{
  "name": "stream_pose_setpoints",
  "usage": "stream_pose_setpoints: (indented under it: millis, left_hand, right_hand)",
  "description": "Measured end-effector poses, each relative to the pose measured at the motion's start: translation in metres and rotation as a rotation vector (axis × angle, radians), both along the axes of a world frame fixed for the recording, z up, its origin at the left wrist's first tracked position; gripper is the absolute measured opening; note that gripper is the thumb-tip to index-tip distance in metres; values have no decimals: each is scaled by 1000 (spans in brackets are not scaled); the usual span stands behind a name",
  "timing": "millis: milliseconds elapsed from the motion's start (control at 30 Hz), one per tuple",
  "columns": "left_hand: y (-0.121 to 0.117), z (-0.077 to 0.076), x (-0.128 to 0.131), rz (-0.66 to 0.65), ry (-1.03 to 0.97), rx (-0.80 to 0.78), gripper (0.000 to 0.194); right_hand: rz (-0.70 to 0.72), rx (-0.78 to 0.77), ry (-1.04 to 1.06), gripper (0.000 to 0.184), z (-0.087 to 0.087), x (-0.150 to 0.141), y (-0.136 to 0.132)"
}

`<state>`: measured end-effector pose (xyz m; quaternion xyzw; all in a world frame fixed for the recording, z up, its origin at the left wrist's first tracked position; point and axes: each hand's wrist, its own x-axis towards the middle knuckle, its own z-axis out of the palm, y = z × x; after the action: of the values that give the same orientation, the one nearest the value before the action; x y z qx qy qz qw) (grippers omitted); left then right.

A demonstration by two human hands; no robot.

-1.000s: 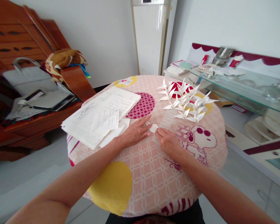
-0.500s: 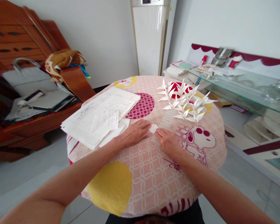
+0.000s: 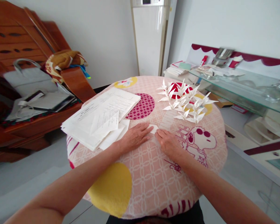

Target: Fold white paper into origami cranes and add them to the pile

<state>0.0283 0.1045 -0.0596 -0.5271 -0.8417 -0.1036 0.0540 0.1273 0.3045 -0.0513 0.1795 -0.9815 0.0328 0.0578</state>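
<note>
Lying flat on the tablecloth (image 3: 144,174) with its fingers loosely spread, the left hand (image 3: 136,135) touches the left end of a small folded paper (image 3: 154,128). The right hand (image 3: 167,142) bunches its fingertips at the opposite edge, whether pinching I cannot tell. The paper sits between both hands, right of the printed sheets (image 3: 95,119), nearer than the paper cranes (image 3: 183,91).

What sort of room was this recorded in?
Probably a home living room: it has a wooden bench with a bag, a cartoon-print tablecloth, and what looks like a tall air conditioner.
</note>
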Motion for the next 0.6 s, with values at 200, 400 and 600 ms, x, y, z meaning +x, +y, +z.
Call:
stream_pose_setpoints:
  millis: [200,400,600]
  left_hand:
    - [-3,-1,-3,31,-109,108,43]
    - [15,25,-7,263,-154,77,32]
    - [22,37,-1,255,-82,41,18]
  right_hand:
    - [7,-11,41,32,-2,2,3]
    - [49,-30,59,25,0,-8,8]
    - [0,-19,108,26,2,-13,6]
